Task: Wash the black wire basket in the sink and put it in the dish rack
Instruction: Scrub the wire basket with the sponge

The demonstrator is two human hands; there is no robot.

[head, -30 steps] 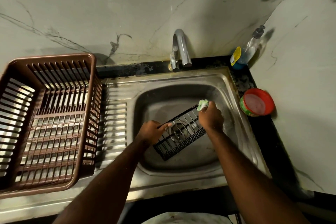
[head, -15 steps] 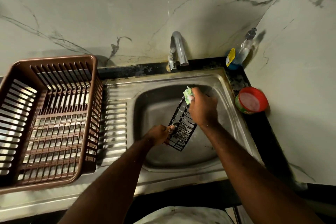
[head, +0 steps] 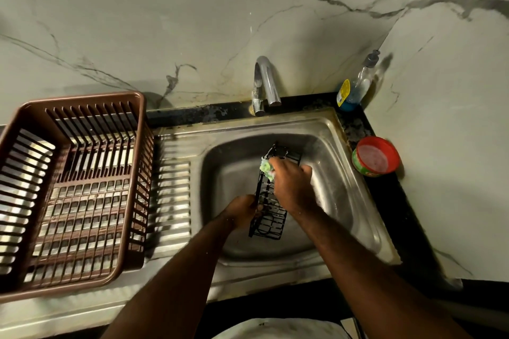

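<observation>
scrubbing the black wire basket (head: 268,210) over the sink (head: 341,201)
left hand (head: 242,213) grips its edge; right hand (head: 289,187) pinches a soapy sponge (head: 266,169). best worked along every wire, holding firm.

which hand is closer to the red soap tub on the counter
Right. The right hand, holding the sponge on the wire basket, is left of the red tub; the left hand is farther left and nearer the person.
</observation>
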